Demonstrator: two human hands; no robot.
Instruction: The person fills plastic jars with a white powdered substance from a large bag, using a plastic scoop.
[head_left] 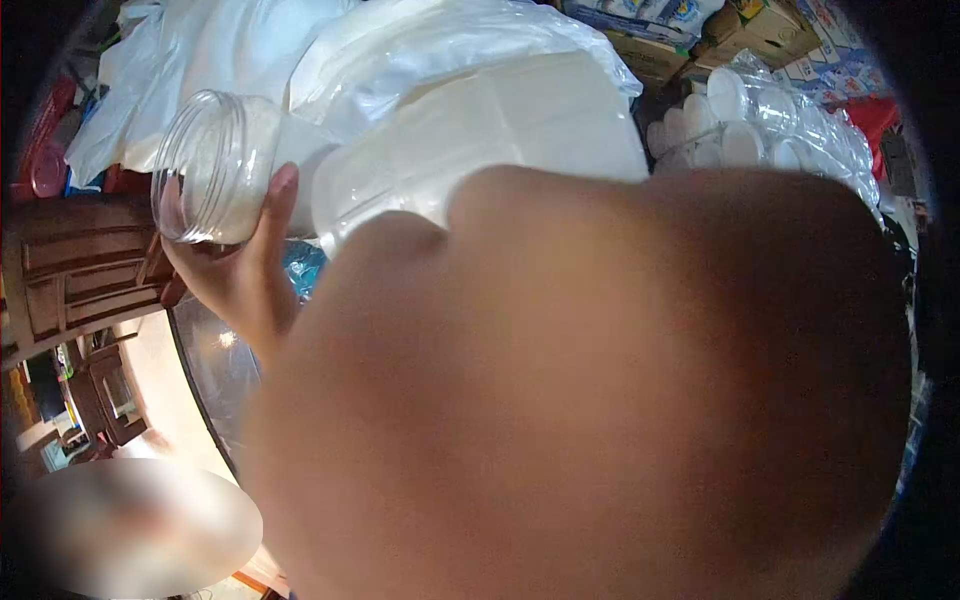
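Observation:
At the upper left, my left hand [245, 285] is wrapped round a clear plastic jar [208, 165]. The jar is tipped on its side, its wide threaded mouth facing left with no lid on it. Pale cream-white shows through the wall away from the mouth. My right hand [560, 380] looms very close to the camera, blurred, and fills the middle and right of the view. Its fingers are hidden, so I cannot tell what it holds. Past it stands a large whitish translucent plastic container [570, 110], partly covered by this hand.
White plastic bags [230, 50] spread behind the container. To the upper right are a clear bag of white round-ended pieces [742, 140] and cardboard boxes [775, 35]. Brown wooden furniture [85, 265] stands at the left, above a pale floor [165, 375].

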